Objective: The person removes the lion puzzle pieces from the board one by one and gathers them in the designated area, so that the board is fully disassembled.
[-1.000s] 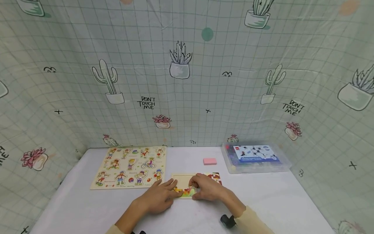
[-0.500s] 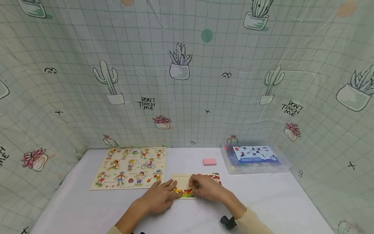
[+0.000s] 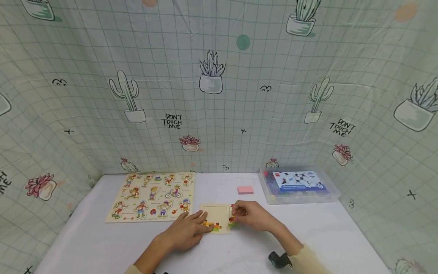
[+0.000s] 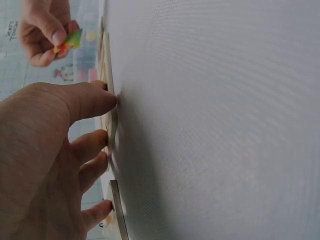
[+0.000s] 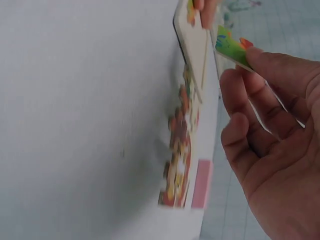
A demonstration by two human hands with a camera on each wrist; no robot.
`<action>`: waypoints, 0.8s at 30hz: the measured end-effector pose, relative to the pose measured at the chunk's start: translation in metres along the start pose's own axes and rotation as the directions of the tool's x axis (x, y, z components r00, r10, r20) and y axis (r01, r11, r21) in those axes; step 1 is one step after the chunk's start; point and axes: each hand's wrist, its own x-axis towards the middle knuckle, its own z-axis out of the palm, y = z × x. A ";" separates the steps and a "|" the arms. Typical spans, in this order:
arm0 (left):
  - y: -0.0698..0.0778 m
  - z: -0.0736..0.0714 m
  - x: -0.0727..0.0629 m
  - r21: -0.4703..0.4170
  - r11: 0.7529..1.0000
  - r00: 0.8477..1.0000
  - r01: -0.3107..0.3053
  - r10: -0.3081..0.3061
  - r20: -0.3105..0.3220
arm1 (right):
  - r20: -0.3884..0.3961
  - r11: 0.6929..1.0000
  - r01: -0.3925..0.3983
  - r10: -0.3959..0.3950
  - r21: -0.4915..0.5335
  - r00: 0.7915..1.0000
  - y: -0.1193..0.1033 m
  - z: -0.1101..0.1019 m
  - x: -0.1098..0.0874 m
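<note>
My right hand (image 3: 254, 216) pinches a green and red jigsaw piece (image 5: 231, 49) between thumb and fingers, raised beside the right edge of a small wooden puzzle tray (image 3: 216, 214). My left hand (image 3: 186, 231) rests with extended fingers on the tray's lower left. Along the tray's bottom edge lie a few colourful pieces (image 3: 216, 227), partly covered by the left fingers. A joined strip of brown and red jigsaw pieces (image 5: 179, 140) lies on the table beside the tray; in the head view the right hand hides most of it.
A wooden board with pictures of children playing sports (image 3: 159, 199) lies at the left, close to the tray. Behind the tray is a pink block (image 3: 245, 190). A clear plastic box with a blue label (image 3: 301, 186) stands at the back right.
My right hand has lifted a piece out of the tray's lower right and moved right with it, baring more of the tray's floor. My left hand has stayed in place.
</note>
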 end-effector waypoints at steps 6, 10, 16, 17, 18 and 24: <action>0.001 -0.001 -0.001 -0.018 1.000 1.000 0.007 -0.007 0.010 | -0.004 0.996 -0.066 0.066 0.054 0.998 0.017 -0.020 -0.017; 0.001 -0.002 -0.001 -0.025 1.000 1.000 0.010 -0.010 0.014 | 0.007 0.994 -0.100 0.100 0.046 0.995 0.030 -0.027 -0.028; 0.000 -0.002 -0.002 -0.036 0.999 1.000 0.016 -0.015 0.017 | 0.050 0.989 -0.136 0.134 0.052 0.990 0.040 -0.033 -0.041; 0.000 -0.002 -0.002 -0.038 0.999 1.000 0.016 -0.016 0.017 | 0.054 0.988 -0.141 0.138 0.061 0.989 0.040 -0.034 -0.042; 0.000 -0.001 -0.002 -0.039 0.999 1.000 0.017 -0.017 0.018 | 0.054 0.987 -0.146 0.143 0.064 0.988 0.040 -0.035 -0.043; -0.001 0.000 -0.002 -0.033 0.999 1.000 0.013 -0.013 0.022 | 0.033 0.988 -0.150 0.149 0.045 0.988 0.043 -0.034 -0.045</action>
